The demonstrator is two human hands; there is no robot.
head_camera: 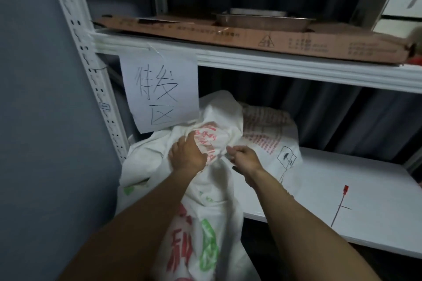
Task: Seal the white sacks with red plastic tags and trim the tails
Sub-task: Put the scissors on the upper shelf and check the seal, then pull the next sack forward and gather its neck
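Head view: left hand (187, 158) gripping neck of sack (226, 121), right hand (246, 159) pinching fabric; risk: neck loosening while reaching for red tag (341, 204) on shelf (376, 217).

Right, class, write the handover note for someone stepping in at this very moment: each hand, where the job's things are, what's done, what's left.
Left hand: grips the bunched neck of the front white sack.
Right hand: fingers pinch the fabric at the same neck.
Red tag: lies loose on the lower shelf, to the right, untouched.
Second sack: behind on the shelf; its seal cannot be seen.
Done: neck gathered.
Left: fit the tag, pull tight, trim the tail. No cutter in view.
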